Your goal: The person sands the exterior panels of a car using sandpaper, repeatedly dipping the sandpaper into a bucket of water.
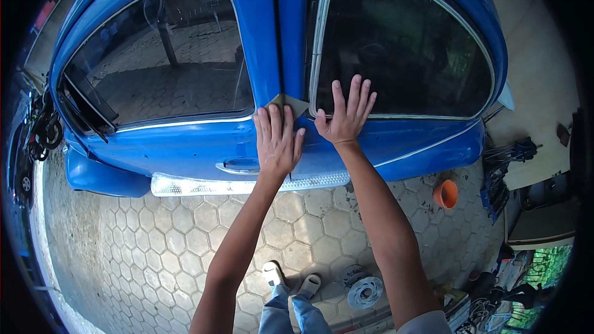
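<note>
My left hand (276,139) lies on the blue car door (185,148), just left of the dark seam between two doors. Under its fingertips it holds a small olive-brown sheet of sandpaper (295,106) against the paint; the sheet's corners stick out above and to the right. My right hand (348,111) has its fingers spread, with nothing in it. It rests at the lower left corner of the right window (408,49), across the pale window trim. A chrome door handle (240,166) sits below and left of my left hand.
A silvery patterned running board (192,186) runs below the doors. On the hexagonal paving (179,239) stand an orange pot (445,194) and a grey metal disc-shaped part (365,292) near my feet. Assorted clutter (482,309) lies at lower right; a motorcycle (44,127) stands far left.
</note>
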`<act>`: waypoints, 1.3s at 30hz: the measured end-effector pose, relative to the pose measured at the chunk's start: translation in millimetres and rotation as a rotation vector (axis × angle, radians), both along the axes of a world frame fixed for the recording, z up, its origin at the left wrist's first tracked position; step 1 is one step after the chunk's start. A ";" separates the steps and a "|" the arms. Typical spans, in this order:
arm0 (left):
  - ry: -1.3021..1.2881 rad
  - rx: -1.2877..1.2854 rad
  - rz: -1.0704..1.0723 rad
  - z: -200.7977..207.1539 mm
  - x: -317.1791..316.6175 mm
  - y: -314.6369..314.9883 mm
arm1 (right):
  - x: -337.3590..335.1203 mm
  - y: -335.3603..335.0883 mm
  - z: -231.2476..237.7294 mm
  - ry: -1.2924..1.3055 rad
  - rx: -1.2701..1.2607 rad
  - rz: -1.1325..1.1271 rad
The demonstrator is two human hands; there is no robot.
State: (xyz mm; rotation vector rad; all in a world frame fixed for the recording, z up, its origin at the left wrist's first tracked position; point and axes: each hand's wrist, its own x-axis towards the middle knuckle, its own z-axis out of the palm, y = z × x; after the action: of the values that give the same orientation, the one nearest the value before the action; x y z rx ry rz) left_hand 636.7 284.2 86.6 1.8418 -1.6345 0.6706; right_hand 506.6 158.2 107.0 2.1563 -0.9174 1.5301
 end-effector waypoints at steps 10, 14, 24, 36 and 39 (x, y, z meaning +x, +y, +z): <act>0.020 -0.228 -0.090 76.5 20.1 -24.0 | -1.1 -2.4 11.6 0.037 0.003 -0.007; 0.183 -0.221 -0.122 23.7 11.0 -11.1 | -2.2 -2.7 8.4 0.026 -0.024 -0.006; 0.153 0.207 0.314 -23.0 57.1 67.0 | -1.6 -0.8 5.5 0.022 -0.044 -0.010; 0.737 -0.311 0.409 2.9 41.6 12.8 | 1.1 -1.9 6.6 0.004 -0.046 0.007; 0.948 -0.302 0.514 4.3 24.1 1.4 | -2.4 -2.1 4.8 0.017 -0.034 -0.007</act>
State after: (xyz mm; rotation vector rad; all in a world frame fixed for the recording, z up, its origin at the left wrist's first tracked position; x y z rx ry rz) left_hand 660.8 285.5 90.9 1.9004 -0.4344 0.1446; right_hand 504.2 156.1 111.8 2.1365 -0.8863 1.5114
